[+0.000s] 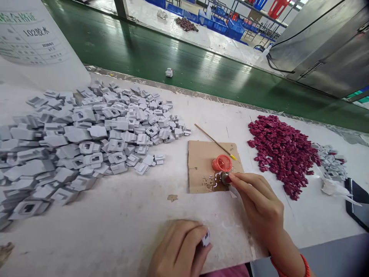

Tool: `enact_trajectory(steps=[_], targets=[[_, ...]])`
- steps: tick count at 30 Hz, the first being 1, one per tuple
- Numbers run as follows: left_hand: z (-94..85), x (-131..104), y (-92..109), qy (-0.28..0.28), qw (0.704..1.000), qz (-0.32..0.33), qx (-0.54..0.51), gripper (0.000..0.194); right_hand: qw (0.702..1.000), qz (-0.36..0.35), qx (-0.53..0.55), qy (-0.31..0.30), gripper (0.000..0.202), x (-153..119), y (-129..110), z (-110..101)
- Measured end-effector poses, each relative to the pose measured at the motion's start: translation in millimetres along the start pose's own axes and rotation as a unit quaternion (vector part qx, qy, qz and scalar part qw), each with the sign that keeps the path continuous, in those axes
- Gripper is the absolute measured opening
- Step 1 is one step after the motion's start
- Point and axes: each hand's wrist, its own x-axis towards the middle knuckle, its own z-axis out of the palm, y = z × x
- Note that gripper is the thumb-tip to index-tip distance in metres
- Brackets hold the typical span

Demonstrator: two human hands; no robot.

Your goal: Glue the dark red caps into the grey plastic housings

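Observation:
Near the table's front edge my left hand [181, 248] is closed around a light grey plastic piece [206, 237], one end of which shows between thumb and fingers. My right hand [256, 200] pinches a small maroon piece [228, 179], mostly hidden by the fingertips. It is held at a small dark, round thing [223, 177] on a cardboard square [198, 154]; whether they touch I cannot tell. Just behind stands a red cup [221, 163]. Wet, shiny liquid is spread on the cardboard around the fingertips. A thin stick with a yellow tip [216, 142] lies across the cardboard's far edge.
A large heap of grey pieces [95, 134] covers the left side. On the right lie a maroon heap [279, 150], a smaller grey pile [331, 163] and a dark phone-like device [357, 204]. A white jug [37, 46] stands back left. The green conveyor belt [201, 73] carries one grey piece [169, 72].

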Motion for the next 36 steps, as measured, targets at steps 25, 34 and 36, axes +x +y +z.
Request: enact_trajectory(steps=[25, 34, 36], targets=[[-4.4, 2.7, 7.0, -0.007, 0.999, -0.040, -0.019, 0.008, 0.968, 0.064, 0.242, -0.011, 0.031, -29.7, -71.7, 7.9], [-7.6, 4.3, 0.7, -0.025, 0.999, -0.016, 0.013, 0.007, 0.970, 0.030, 0.236, -0.043, 0.023, -28.1, -77.2, 14.0], [-10.1, 2.7, -6.0, -0.029, 0.999, -0.016, 0.021, 0.009, 0.975, 0.003, 0.217, -0.036, 0.026, -28.5, -72.2, 10.9]])
